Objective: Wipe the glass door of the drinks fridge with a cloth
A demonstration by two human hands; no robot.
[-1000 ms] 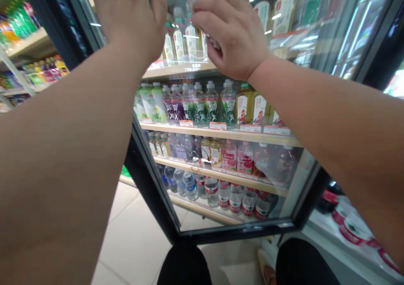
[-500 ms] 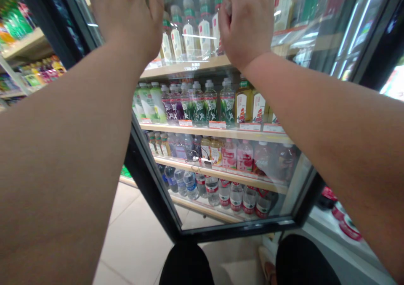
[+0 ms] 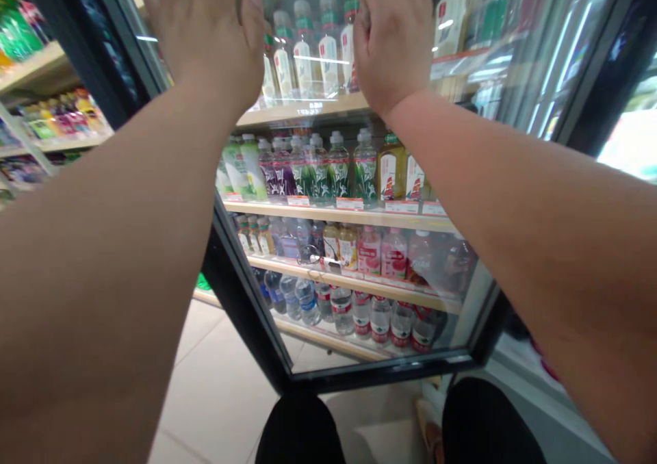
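Both my arms reach up and forward to a black-framed glass door (image 3: 380,376). My left hand (image 3: 213,46) lies open against the upper left of the pane, its thumb held apart from the fingers. Right of it, my right hand (image 3: 395,43) also rests at the glass, its fingers pointing up; the top edge of the picture cuts off the fingertips of both hands. A small dark patch beside the right thumb is too unclear to name. Between the hands, behind or mirrored in the glass, stand green-capped bottles (image 3: 304,57) on a shelf (image 3: 308,113).
Lower shelves hold green and purple bottles (image 3: 339,166), pink bottles (image 3: 394,253) and clear water bottles (image 3: 380,324). At the left are shelves (image 3: 35,67) of colourful packages. Pale floor tiles (image 3: 205,382) lie below, and my dark-clothed knees (image 3: 300,430) are close to the door's bottom edge.
The view has shifted slightly. My right hand sits a little further left in the picture, and both hands remain up at the glass. The bottles stand as before.
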